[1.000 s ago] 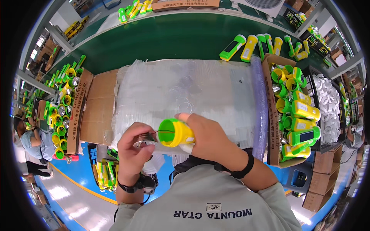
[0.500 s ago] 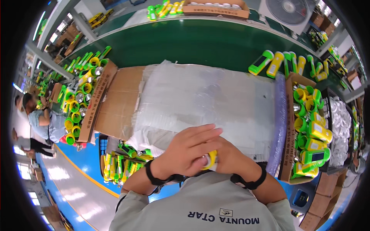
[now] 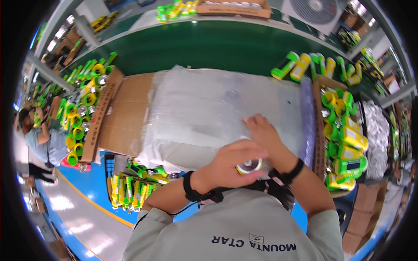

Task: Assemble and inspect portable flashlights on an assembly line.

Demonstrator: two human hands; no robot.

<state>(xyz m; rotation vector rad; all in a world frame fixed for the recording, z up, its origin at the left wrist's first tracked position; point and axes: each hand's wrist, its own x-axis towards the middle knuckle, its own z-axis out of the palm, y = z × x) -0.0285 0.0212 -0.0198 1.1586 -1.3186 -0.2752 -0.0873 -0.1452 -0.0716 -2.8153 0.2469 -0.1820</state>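
Nearest the grey shirt (image 3: 209,226), the left hand (image 3: 233,161) grasps the flashlight (image 3: 250,167) at its head, thumb below and fingers spread across the top. The round, glassy end with its yellow edge faces up toward the person; the barrel is hidden. Just beyond, the right hand (image 3: 262,134) reaches over the plastic-covered work surface (image 3: 204,111), its fingers loosely bent; whether its palm also steadies the flashlight cannot be told, since the left hand covers that part.

The likeliest trouble is a slip: with mostly fingertips on a smooth, round head, an off-centre push could tilt it or let it drop toward the lap. Fingers across the front could also smudge the lens.

To the sides, a cardboard box (image 3: 101,114) on the left and another carton (image 3: 319,141) on the right hold green-and-yellow flashlight bodies. A roll of bubble wrap (image 3: 308,124) lies just beside the right one; knocked by the right forearm, it could roll inward. Farther off, finished-looking flashlights (image 3: 300,68) rest on the green bench (image 3: 174,50).
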